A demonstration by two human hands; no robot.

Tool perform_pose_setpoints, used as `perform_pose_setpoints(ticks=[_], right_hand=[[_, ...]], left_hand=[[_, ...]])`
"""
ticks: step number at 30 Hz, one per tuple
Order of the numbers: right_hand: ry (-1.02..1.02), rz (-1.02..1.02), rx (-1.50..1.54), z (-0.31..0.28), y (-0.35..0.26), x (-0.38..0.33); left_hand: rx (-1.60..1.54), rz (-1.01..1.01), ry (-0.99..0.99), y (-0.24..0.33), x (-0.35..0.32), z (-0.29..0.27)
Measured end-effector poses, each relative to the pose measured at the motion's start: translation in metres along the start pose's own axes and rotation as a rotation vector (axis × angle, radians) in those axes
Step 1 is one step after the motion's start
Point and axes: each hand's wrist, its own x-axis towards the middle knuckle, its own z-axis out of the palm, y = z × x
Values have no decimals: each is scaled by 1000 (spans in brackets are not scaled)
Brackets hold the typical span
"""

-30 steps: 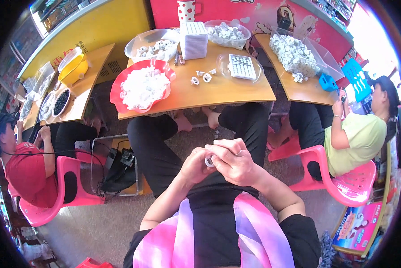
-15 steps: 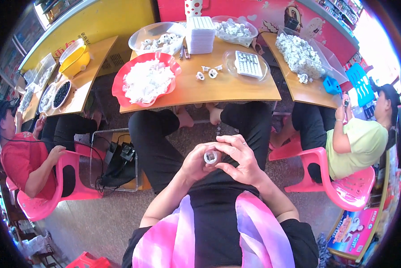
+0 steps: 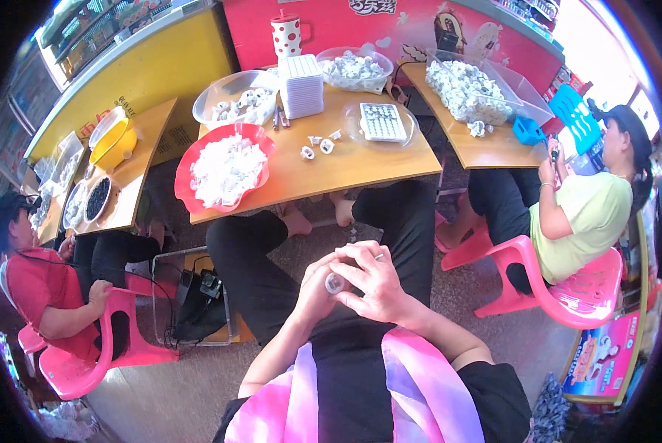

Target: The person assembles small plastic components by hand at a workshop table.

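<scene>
A small round whitish plastic part (image 3: 335, 283) is held between my two hands above my lap. My left hand (image 3: 314, 294) is wrapped round it from the left. From the other side my right hand (image 3: 376, 282) closes over it, thumb and fingers at its edge. The fingers partly cover the part, so its details are hard to make out. Beyond my hands, several loose white parts (image 3: 326, 146) lie on the table (image 3: 360, 177). To their left a red scalloped bowl (image 3: 185, 173) holds a heap of small white pieces. A white tray (image 3: 385, 133) filled with small parts sits on a clear round lid (image 3: 412, 135).
Behind stand a stack of white trays (image 3: 304, 96), a dotted cup (image 3: 287, 37) and clear bowls of parts (image 3: 384, 70). Co-workers sit on pink chairs at the right (image 3: 582, 181) and left (image 3: 54, 273). A clear box of white parts (image 3: 526, 100) stands on the right table.
The view has shifted, so the table appears lower. My hands have drawn closer together, and my right fingers now cover more of the part, which has turned slightly.
</scene>
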Motion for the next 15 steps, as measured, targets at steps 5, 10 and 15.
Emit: perform_pose_setpoints(ticks=[5,10,15], right_hand=[[-9,-12,-16,-2,-2,1],[-17,14,-49,0,-8,4],[-17,84,30,-5,-3,11]], left_hand=[[7,45,-14,-2,-1,-1],[-58,98,-44,0,3,3],[-44,32,-20,-17,9,-13]])
